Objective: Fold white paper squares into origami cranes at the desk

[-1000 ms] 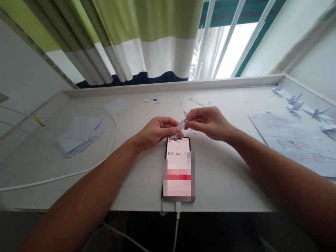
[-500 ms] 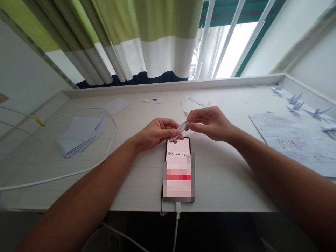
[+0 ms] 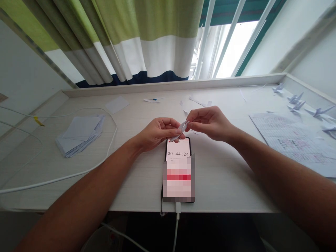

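- Head view, left of the frame: a stack of flat paper sheets [image 3: 80, 134] lies unfolded on the desk [image 3: 231, 175], inside the loop of a white cable [image 3: 111, 138]. Judging from this, a good share of the paper is still waiting.
- Left of centre: the left hand [image 3: 154, 133] curls in, with thumb and fingertips pinching the lower end of a small folded paper piece [image 3: 181, 126].
- Centre: the paper piece is held in the air just above the top edge of a phone [image 3: 178, 153], which lies flat on the desk with its timer showing 00:44:24. The piece looks narrow and creased, so it appears partly folded and not yet shaped.
- Right of centre: the right hand [image 3: 210, 122] pinches the upper tip of the same piece between thumb and forefinger, the other fingers bent loosely.
- Right of the frame: a printed sheet [image 3: 291, 140] lies flat, and beyond it, in the upper right, stand several finished paper cranes [image 3: 295, 101]. That part of the work seems done.
- Against the frame half a second back: the timer has gone from 00:44:23 to 00:44:24. Both hands stay almost where they were, still gripping the piece, and the sheets and cranes have not moved.
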Demonstrator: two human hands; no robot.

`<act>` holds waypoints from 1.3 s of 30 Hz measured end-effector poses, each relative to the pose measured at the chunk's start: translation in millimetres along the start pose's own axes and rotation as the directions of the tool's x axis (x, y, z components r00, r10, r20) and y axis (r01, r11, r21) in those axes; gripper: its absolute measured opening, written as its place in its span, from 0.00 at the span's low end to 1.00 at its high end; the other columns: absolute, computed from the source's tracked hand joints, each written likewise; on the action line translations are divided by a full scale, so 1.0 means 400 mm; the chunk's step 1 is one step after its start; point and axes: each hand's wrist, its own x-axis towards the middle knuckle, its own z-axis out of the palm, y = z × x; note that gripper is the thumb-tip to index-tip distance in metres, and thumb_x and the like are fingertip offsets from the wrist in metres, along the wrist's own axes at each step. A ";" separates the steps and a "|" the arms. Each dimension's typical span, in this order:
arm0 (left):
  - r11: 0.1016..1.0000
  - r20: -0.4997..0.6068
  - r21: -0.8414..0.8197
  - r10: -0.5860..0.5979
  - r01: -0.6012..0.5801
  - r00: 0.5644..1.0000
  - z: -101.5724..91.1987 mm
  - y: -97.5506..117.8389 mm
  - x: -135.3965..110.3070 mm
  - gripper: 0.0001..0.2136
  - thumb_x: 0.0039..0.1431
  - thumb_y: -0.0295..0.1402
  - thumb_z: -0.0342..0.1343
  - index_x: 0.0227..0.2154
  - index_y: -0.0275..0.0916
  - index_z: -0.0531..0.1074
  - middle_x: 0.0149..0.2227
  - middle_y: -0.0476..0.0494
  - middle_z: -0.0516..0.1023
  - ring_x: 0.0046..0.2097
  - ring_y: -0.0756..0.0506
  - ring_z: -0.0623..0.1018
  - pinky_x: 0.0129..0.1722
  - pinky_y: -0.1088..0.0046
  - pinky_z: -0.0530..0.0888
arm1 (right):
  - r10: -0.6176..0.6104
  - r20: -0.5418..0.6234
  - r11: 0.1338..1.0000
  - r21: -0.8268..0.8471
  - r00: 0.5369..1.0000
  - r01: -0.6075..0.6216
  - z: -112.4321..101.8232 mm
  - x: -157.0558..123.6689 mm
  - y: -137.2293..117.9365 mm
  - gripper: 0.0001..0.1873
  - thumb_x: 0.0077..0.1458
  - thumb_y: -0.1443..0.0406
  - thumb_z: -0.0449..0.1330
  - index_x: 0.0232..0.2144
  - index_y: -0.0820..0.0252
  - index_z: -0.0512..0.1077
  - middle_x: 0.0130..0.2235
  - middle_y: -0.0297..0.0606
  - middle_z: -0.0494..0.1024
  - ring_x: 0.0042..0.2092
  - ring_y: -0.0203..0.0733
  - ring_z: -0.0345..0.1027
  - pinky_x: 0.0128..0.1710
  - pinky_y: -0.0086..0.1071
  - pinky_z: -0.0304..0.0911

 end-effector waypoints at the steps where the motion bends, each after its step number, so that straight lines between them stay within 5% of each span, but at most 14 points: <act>1: 1.000 0.000 0.004 0.001 -0.001 1.000 -0.001 0.000 0.000 0.11 0.55 0.32 0.74 0.34 0.33 0.80 0.31 0.40 0.86 0.30 0.51 0.79 0.33 0.74 0.73 | -0.008 -0.007 1.000 -0.001 1.000 0.008 0.000 0.000 0.001 0.03 0.52 0.66 0.72 0.29 0.60 0.82 0.30 0.38 0.84 0.33 0.40 0.78 0.35 0.36 0.74; 13: 0.979 -0.084 0.174 0.117 -0.101 0.990 -0.002 -0.013 0.008 0.12 0.55 0.34 0.74 0.36 0.35 0.79 0.33 0.41 0.86 0.31 0.49 0.82 0.35 0.70 0.77 | 0.083 -0.184 0.994 -0.050 0.979 -0.093 0.025 0.008 0.005 0.05 0.50 0.69 0.67 0.23 0.60 0.78 0.24 0.37 0.82 0.30 0.41 0.77 0.31 0.35 0.69; 19: 0.960 -0.194 0.236 0.198 -0.150 0.961 0.012 -0.016 0.012 0.15 0.53 0.39 0.75 0.35 0.34 0.78 0.34 0.40 0.87 0.33 0.47 0.84 0.36 0.68 0.80 | 0.068 -0.131 0.998 0.006 0.989 -0.067 0.023 0.008 0.006 0.07 0.54 0.62 0.71 0.29 0.61 0.82 0.30 0.40 0.85 0.33 0.43 0.80 0.38 0.40 0.75; 39: 0.944 -0.210 0.268 0.251 -0.192 0.945 0.017 -0.015 0.016 0.18 0.51 0.42 0.76 0.34 0.35 0.79 0.32 0.42 0.86 0.34 0.46 0.85 0.37 0.68 0.81 | -0.015 -0.107 1.000 -0.022 0.994 0.013 0.029 0.004 0.016 0.16 0.56 0.53 0.74 0.31 0.61 0.83 0.31 0.41 0.86 0.35 0.44 0.82 0.39 0.40 0.77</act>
